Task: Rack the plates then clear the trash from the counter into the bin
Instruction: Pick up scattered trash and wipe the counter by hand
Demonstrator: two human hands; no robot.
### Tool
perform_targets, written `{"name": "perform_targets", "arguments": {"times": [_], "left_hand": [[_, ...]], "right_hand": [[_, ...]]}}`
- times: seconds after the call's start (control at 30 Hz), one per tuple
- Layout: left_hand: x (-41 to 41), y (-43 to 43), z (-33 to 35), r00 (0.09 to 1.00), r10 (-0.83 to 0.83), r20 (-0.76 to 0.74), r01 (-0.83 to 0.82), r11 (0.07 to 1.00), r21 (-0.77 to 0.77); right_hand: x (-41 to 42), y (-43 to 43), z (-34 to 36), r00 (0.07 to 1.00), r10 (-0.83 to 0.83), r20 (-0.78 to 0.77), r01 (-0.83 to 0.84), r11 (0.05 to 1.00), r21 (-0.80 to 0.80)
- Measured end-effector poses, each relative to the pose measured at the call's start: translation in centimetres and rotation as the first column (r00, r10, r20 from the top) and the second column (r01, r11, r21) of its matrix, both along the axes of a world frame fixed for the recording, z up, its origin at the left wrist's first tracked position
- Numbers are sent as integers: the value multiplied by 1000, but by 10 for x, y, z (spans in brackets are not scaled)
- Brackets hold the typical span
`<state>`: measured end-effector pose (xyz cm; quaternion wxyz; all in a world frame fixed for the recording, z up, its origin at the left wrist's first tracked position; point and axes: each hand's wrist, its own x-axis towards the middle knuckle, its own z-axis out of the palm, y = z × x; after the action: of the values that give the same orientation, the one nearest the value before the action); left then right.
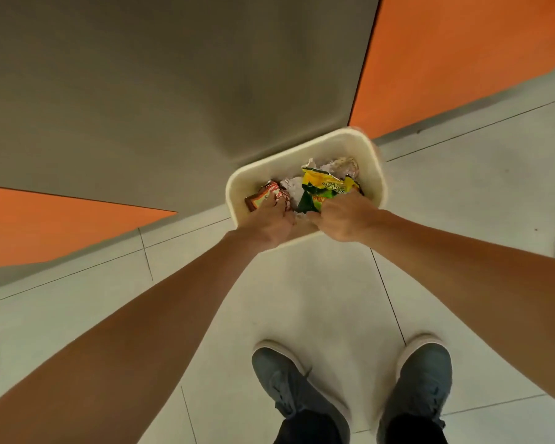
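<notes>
Trash (314,184) is bunched over the open mouth of the cream bin (297,149), which stands on the pale tiled floor (318,299) against a grey panel.

Items held:
- Yellow-green snack bag (330,190): the right hand (343,221) has its fingers curled round the near edge.
- Brown-red wrapper (265,195): the left hand (269,224) has its fingers closed over it at the near left of the bin.
- Crumpled white paper (293,187) shows between the two. Whether it is held or already lying inside cannot be told.

Handling (judgement): all of it is thin film and paper, so very light, limp, crinkly, somewhat slick, and not fragile. A pinch anywhere on a crumpled edge holds it. A loose grasp risks a piece drifting past the rim, so release should happen low, inside the walls.

Orientation: the bin's long axis runs from near left to far right in view, with its mouth facing up. The snack bag stretches away from the right hand toward the far wall, roughly across that axis. The wrapper lies more nearly along it, with its brown end pointing left.

Both hands are above the near rim. Two grey shoes (289,379) stand just behind the bin.
</notes>
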<state>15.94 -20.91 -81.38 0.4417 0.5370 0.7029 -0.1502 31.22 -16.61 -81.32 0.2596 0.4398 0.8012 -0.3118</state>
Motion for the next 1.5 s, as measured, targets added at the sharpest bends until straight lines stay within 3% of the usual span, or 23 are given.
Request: {"name": "perform_targets", "arguments": {"times": [0.1, 0.2, 0.37, 0.57, 0.63, 0.7, 0.87, 0.97, 1.13, 1.3, 1.5], "left_hand": [[2, 14, -20, 999, 1, -49, -4, 998, -60], [-1, 25, -39, 999, 29, -34, -33, 991, -132], [-1, 23, -30, 975, 219, -35, -220, 975, -15], [14, 7, 40, 986, 165, 11, -166, 983, 83], [14, 8, 70, 979, 193, 69, -200, 974, 109], [15, 5, 100, 936, 313, 159, -333, 935, 124], [16, -13, 193, 685, 528, 502, -637, 768, 60], [21, -28, 258, 560, 575, 596, -731, 681, 30], [18, -58, 394, 501, 613, 611, -799, 599, 54], [-6, -90, 536, 429, 623, 655, -851, 522, 60], [-54, -126, 643, 491, 516, 702, -824, 538, 181]], "right_hand": [[-15, 15, -12, 980, -196, -19, 187, 957, -220], [-23, 27, -23, 973, -230, 8, 219, 917, -334], [-14, 37, -13, 962, -271, -31, 250, 921, -299], [17, 32, 49, 814, -544, -202, 486, 830, -275], [28, 25, 80, 737, -620, -270, 542, 780, -312], [36, 17, 112, 687, -652, -321, 560, 756, -339], [36, -4, 203, 643, -668, -374, 539, 742, -400], [34, -13, 270, 624, -669, -404, 513, 740, -434], [22, -30, 401, 623, -626, -468, 475, 779, -410], [9, -45, 538, 686, -519, -509, 399, 854, -333], [-22, -77, 644, 770, -394, -502, 305, 918, -254]]}}
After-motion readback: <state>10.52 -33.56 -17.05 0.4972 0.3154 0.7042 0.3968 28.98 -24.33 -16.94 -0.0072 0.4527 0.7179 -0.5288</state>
